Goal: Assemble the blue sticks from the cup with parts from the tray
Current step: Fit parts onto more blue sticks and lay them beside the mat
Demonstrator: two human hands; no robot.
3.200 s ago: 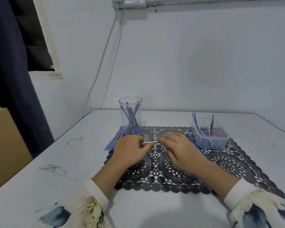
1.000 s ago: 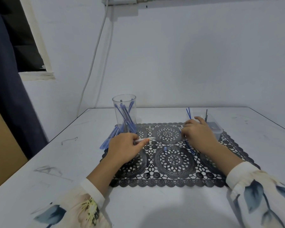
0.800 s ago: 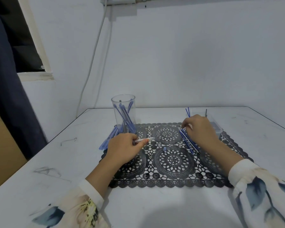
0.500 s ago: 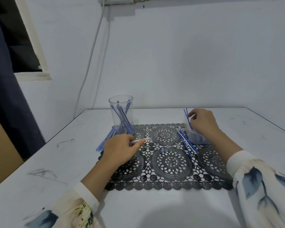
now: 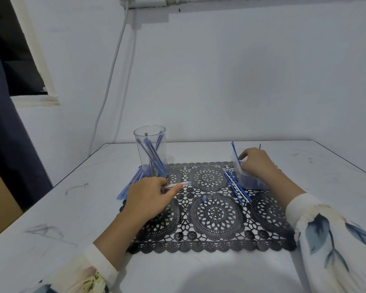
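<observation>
On a white table [image 5: 72, 208], a clear cup [image 5: 163, 144] at the left holds blue sticks [image 5: 151, 154], with loose sticks [image 5: 133, 181] lying beside it. The left hand [image 5: 148, 197] pinches a clear tube [image 5: 178, 184] over a black lace mat [image 5: 216, 212]. A small blue cap [image 5: 204, 197] and thin blue sticks [image 5: 237, 188] lie on the mat. The right hand [image 5: 255, 163] covers most of the tray [image 5: 251, 183]; its grip cannot be told.

- cup [image 5: 150, 153]: clear, glossy plastic.
- tube [image 5: 184, 183]: clear, shiny plastic.
- tray [image 5: 248, 182]: translucent plastic, slightly cloudy.
- mat [image 5: 216, 212]: black, matt, lace-cut, looks like plastic.
- bench [image 5: 72, 208]: white, smooth, faint sheen, grey scuffs.
- sleeve [image 5: 325, 229]: soft printed cloth.
- curtain [image 5: 9, 144]: dark matt cloth.
</observation>
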